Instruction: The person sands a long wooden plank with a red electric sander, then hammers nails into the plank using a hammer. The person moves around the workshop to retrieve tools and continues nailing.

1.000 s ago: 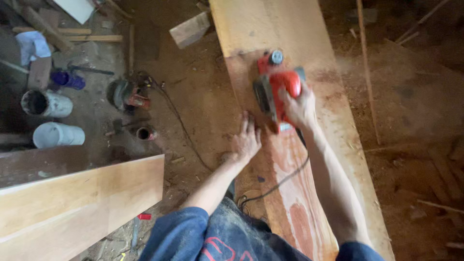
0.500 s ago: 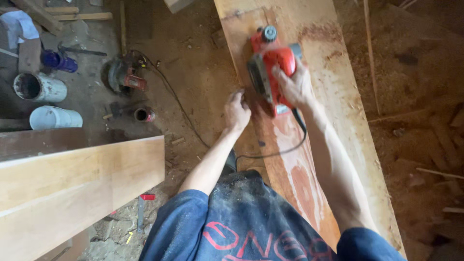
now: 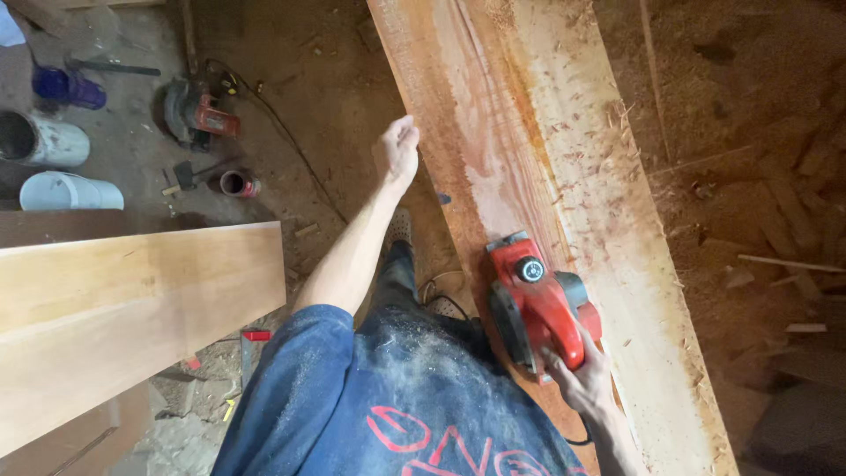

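Sawdust and wood scraps cover the dirt floor [image 3: 749, 132] all around me. Across it, from the top middle down to the lower right, runs the long reddish plank [image 3: 529, 115] I lean over, its planed strip paler toward the right edge and strewn with shavings. A second, smoother board [image 3: 132, 308] lies at the lower left, well apart from the plank.

On the plank's near end, close to its left edge, sits the red electric planer [image 3: 539, 300], its black round knob facing up. My right hand [image 3: 586, 383] is closed around the planer's rear handle, just below the tool's body, fingers wrapped over the red housing. My left hand [image 3: 398, 150] hangs loosely curled with nothing in it, raised just beside the plank's left edge and well ahead of the planer; I cannot tell whether it touches the wood.

Further left on the floor lie a small power tool [image 3: 198, 115] with its cord and two white pipe pieces [image 3: 53, 163].
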